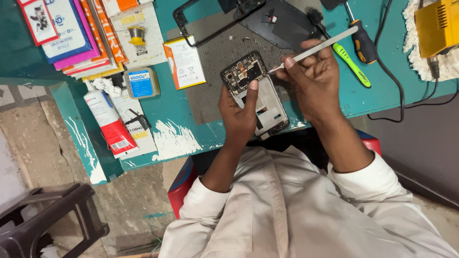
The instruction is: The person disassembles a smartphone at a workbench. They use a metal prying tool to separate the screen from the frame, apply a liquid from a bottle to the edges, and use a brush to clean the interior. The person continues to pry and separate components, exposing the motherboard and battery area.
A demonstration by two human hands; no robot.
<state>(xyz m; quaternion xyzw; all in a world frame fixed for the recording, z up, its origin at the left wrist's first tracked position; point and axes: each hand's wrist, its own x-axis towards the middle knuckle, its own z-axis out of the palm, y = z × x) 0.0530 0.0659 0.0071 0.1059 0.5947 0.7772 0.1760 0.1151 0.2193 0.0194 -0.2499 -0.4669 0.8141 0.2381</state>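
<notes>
A: Item one, state of the work. What is recorded?

B: An opened phone [256, 95], back cover off, is held above the near edge of the teal table [382, 95]. The circuit board is exposed at its upper end; a pale metal shield is seen lower down, and the battery bay appears vacant. The left hand [239, 117] is clamped around the phone's lower half, thumb laid across its face. The right hand [313, 79] is closed on metal tweezers [315, 48], the tip set at the board's upper right edge. Judged from this, disassembly is well advanced; work on the board is not yet finished, and nothing has been refitted.

A: Item two, packages and labels, left to right?

B: At far left, a fanned stack of flat packets [71, 33] in white, blue, pink and orange is noted. Below it, a white tube with a red lower end [109, 124] lies slantwise over printed paper. Beside it, a small clear box with a blue label [142, 82] is entered. Above, a white card carrying a small spool [136, 34]. Next, a white battery with an orange edge [185, 62], lying partly on the grey perforated mat [215, 52]. A black phone frame [215, 19] rests on the mat's top. To the right, a green-handled screwdriver [354, 67] and an orange-and-black one [363, 45]. At far right, a yellow box-shaped device [437, 26] on a white cloth.
</notes>
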